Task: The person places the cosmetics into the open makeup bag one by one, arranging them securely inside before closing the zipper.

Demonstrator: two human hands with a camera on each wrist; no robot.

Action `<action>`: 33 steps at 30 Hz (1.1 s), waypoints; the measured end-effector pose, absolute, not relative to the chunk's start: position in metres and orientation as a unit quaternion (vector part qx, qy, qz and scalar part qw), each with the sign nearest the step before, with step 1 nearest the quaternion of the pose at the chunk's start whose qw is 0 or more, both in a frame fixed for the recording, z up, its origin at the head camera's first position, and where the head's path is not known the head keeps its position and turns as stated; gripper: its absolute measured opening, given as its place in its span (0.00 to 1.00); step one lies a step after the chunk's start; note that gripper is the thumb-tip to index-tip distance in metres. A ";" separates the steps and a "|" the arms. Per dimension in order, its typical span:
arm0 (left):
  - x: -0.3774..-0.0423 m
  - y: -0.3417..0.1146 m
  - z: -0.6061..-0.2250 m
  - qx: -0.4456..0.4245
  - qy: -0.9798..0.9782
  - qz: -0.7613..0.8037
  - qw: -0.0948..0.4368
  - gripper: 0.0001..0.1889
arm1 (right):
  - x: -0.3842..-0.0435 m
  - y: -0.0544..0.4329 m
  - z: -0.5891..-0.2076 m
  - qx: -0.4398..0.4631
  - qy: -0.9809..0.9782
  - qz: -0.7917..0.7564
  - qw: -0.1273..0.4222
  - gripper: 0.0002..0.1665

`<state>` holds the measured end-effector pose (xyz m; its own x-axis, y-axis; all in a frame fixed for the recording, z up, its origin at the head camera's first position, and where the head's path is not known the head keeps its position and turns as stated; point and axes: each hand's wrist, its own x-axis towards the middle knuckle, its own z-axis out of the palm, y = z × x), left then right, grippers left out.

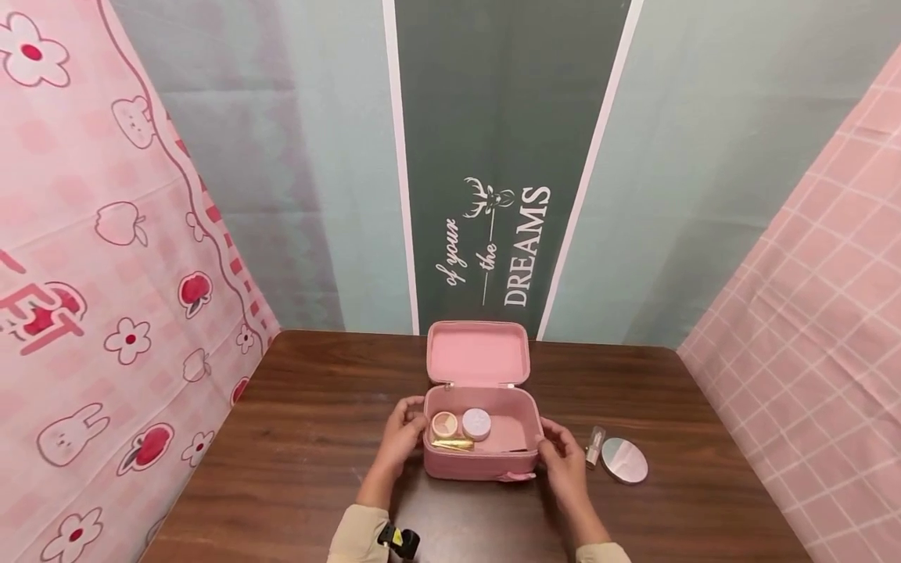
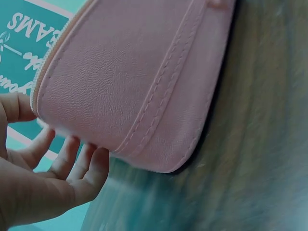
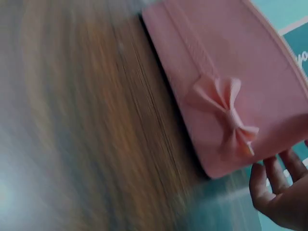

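Observation:
A pink cosmetic case stands on the table with its lid tipped back. My left hand holds its left end, thumb by the zippered rim and curled fingertips against the side. At the right end, my right hand grips the case, fingers bent against its side near the pink bow. Inside lie a round palette with several shades, a pale round compact and gold tubes. A thin dark item shows partly behind the front rim.
Right of the case, a small clear-topped tube lies beside a round mirror. The brown wooden table meets a hanging printed cloth at the back. Pink patterned cloths flank both sides.

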<state>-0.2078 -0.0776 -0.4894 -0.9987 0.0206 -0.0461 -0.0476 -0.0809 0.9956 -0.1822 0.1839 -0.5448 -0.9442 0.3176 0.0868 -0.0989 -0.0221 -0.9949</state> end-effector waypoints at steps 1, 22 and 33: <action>-0.205 -0.075 -0.489 -0.013 0.674 0.738 0.018 0.20 | -0.186 0.188 -0.546 -0.075 -0.683 0.712 0.144 0.17; -0.174 -0.048 -0.522 -0.105 0.621 0.776 -0.036 0.24 | -0.226 0.213 -0.549 -0.046 -0.642 0.762 0.073 0.19; -0.219 -0.067 -0.511 -0.122 0.688 0.697 -0.164 0.21 | -0.184 0.170 -0.534 -0.137 -0.750 0.625 0.168 0.34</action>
<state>-0.2194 -0.0672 -0.5112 -0.9163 -0.3965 0.0563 0.0614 -0.0001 0.9981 -0.1836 0.1702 -0.5337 -0.9059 0.4159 0.0800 -0.0041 0.1804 -0.9836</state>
